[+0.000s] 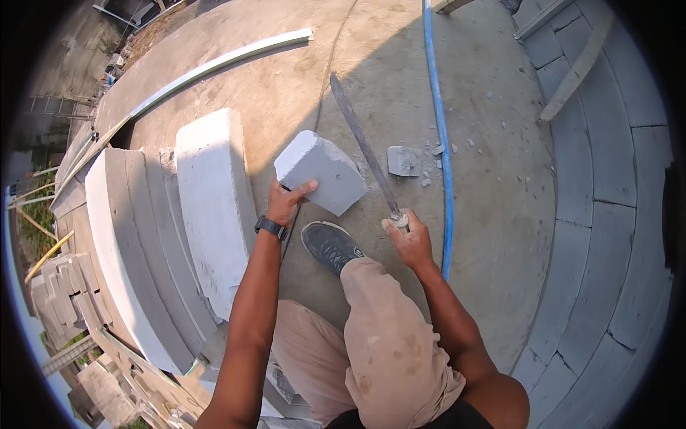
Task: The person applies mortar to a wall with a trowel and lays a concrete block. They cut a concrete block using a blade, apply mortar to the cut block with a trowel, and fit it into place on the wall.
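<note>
My left hand (289, 200) is closed on the near left edge of a pale concrete block (323, 171), its thumb laid on the face. The block is tilted above the floor, just past my shoe. My right hand (409, 239) grips the pale handle of a machete (363, 143). Its long dark blade points up and away, passing to the right of the block without visibly touching it. A small broken block piece (404, 161) lies on the floor right of the blade, with crumbs around it.
Stacked long blocks (139, 250) and a single white block (214, 193) stand at my left. A blue hose (438, 114) runs along the floor to the right. Further right rises a block wall (593, 214) with a wooden prop (579, 71). A long white bar (221, 61) lies ahead left.
</note>
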### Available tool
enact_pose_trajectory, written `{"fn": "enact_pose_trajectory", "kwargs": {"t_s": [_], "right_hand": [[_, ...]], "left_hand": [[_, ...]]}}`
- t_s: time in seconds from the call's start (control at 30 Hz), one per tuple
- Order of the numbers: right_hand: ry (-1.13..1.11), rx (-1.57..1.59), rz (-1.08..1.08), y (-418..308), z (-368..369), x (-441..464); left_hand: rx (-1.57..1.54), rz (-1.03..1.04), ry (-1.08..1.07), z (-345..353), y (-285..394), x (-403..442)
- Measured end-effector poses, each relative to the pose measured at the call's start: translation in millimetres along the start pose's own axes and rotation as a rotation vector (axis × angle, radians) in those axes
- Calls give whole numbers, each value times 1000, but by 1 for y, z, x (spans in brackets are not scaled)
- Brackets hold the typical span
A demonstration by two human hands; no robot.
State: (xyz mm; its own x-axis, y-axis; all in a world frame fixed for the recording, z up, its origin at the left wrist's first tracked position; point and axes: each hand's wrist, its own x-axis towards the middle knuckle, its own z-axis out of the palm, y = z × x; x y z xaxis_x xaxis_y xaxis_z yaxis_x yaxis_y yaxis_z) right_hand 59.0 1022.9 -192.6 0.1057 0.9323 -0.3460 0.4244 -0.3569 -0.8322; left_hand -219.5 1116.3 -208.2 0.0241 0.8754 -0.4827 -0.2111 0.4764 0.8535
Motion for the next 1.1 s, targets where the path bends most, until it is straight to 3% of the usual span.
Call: {"fn": "enact_pose_trajectory", "kwargs": {"t_s": [0.13, 0.27, 0.33, 0.47, 0.57, 0.63, 0.77, 0.83, 0.97, 1.03, 1.1], "right_hand": [[30, 52, -64, -3, 3, -2], [27, -26, -39, 42, 19, -2], [-61, -360, 116, 52, 19, -3], [25, -308, 59, 52, 14, -24], [147, -67, -106, 42, 13, -16], [-17, -265, 60, 46, 12, -6], [-28, -284, 147, 61, 13, -7], [33, -133, 116, 46, 6, -15], [50, 19, -49, 28, 3, 1], [46, -13, -102, 16, 1, 12], [13, 12, -89, 15, 4, 14]], "left_hand": [[37, 75, -4, 1, 0, -3], [100, 125, -3, 3, -10, -7], [125, 208, 8, 4, -12, -10], [155, 224, -14, 3, -16, -17], [168, 251, -19, 7, -14, -13], [116, 250, -26, 14, -10, -16], [55, 251, -1, 16, -2, -20], [43, 41, -12, 13, 4, -18], [79, -78, 20, 5, -8, 1], [16, -254, -20, 3, -14, 9], [-60, -241, -7, 12, -13, 5]]}}
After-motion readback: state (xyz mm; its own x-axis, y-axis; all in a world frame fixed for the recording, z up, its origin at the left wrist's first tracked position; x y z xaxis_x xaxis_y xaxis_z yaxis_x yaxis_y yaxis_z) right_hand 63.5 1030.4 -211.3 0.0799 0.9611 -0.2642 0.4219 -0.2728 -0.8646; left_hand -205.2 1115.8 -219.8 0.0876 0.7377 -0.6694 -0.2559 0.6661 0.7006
